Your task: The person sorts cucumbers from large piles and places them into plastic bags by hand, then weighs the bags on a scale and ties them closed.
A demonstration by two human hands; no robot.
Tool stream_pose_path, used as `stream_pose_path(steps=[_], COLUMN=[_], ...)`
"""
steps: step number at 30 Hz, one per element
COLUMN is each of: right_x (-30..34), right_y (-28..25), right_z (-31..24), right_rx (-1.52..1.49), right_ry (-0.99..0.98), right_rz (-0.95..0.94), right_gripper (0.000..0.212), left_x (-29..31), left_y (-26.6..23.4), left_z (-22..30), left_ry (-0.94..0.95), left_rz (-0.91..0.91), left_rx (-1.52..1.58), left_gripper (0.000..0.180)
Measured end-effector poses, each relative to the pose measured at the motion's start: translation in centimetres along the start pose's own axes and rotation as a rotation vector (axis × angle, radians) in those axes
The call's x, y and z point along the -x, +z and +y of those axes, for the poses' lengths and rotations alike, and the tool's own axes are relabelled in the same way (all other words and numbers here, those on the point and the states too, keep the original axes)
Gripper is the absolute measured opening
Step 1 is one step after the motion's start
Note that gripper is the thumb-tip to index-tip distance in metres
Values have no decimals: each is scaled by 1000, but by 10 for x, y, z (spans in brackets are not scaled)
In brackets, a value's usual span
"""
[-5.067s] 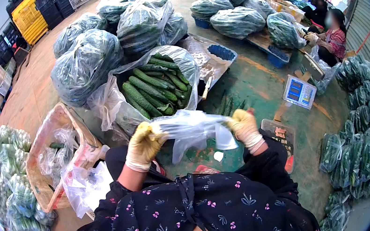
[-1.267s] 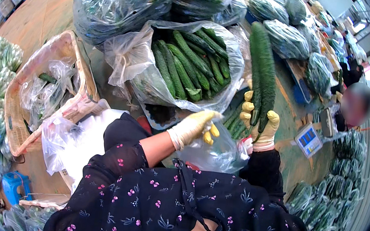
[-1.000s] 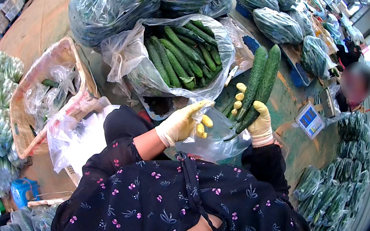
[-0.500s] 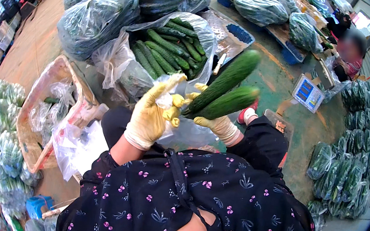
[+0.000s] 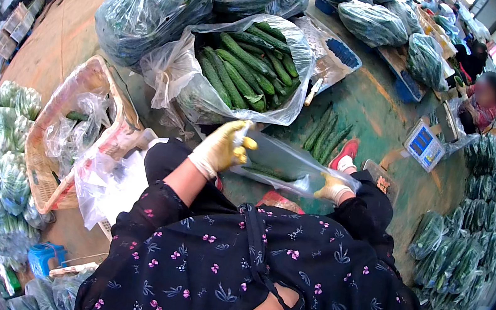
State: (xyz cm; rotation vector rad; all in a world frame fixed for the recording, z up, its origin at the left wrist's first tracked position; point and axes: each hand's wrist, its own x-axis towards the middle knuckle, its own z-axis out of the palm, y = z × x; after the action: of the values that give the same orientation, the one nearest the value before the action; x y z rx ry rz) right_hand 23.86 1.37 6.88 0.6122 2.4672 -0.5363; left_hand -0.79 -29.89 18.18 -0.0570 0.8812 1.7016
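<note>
A clear plastic bag (image 5: 289, 157) stretches between my gloved hands in front of my lap. My left hand (image 5: 218, 148) pinches its left end, fingers curled. My right hand (image 5: 333, 188) grips the other end, its fingers partly covered by the film. A dark green cucumber (image 5: 268, 171) shows at the bag's lower edge; whether it lies inside or beneath I cannot tell. Beyond the bag, several cucumbers (image 5: 327, 135) lie side by side on the green floor by my red shoe (image 5: 346, 152). Farther off, a large open plastic sack (image 5: 174, 68) is full of cucumbers.
A knife (image 5: 313, 92) rests beside the sack, near a blue crate (image 5: 341, 52). At left stands an orange crate (image 5: 38, 157) with plastic bags in it. A scale (image 5: 425, 145) and bagged cucumbers (image 5: 458, 241) are at right. Another person (image 5: 483, 112) sits at the far right.
The cucumbers my right hand held upright are out of it, and several cucumbers now show on the floor. The clear bag is now spread between both hands. The view has shifted slightly.
</note>
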Motion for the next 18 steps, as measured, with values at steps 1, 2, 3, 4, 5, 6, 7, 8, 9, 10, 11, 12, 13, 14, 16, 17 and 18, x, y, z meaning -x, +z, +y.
stream_pose_path(steps=[1,2,3,4,5,6,7,8,9,10,11,12,13,14,16,17,18], right_x=[-3,-6,-8,-10,-13,-13,-9,-5,-12,-8,-23,-44,-65,-94,-151,-186,-214], right_y=[4,4,-4,-19,-34,-56,-87,-117,-133,-163,-177,-187,-196,-199,-202,-197,-193], right_z=[0,3,-3,-13,-23,-41,-69,-99,-111,-142,-148,-158,-167,-169,-179,-175,-179], right_rx=[58,61,-31,-125,-219,-235,-326,-474,-664,-708,-769,-722,-679,-673,-722,-552,-537], right_ry=[22,28,-31,-82,-132,-252,-306,-321,-280,-295,-360,-395,-428,-454,-464,-504,-438], right_rz=[-30,-135,-244,-347,-449,-416,-371,-338,-332,-257,-221,-131,-34,7,40,179,221], right_gripper=[92,94,89,85,80,64,54,45,39,36,35,33,32,32,33,36,45], left_x=[-8,-16,-22,-28,-35,-42,-47,-51,-54,-55,-62,-61,-60,-59,-60,-59,-61], left_y=[3,8,13,17,19,20,18,17,18,19,20,22,25,29,27,30,28], left_z=[-4,-8,-11,-13,-13,-14,-13,-14,-15,-14,-17,-18,-17,-14,-13,-12,-12], left_ry=[-50,-90,-128,-155,-181,-195,-208,-183,-163,-172,-226,-208,-195,-192,-176,-172,-172], left_rz=[-59,-68,-71,-117,-163,-180,-203,-207,-226,-236,-261,-247,-238,-247,-249,-249,-249], left_rx=[-1,-50,-93,-75,-57,-39,-4,-1,-1,-20,5,-16,-42,-56,-51,-59,-64], left_gripper=[37,38,38,38,38,39,42,43,45,47,49,51,53,53,51,51,56])
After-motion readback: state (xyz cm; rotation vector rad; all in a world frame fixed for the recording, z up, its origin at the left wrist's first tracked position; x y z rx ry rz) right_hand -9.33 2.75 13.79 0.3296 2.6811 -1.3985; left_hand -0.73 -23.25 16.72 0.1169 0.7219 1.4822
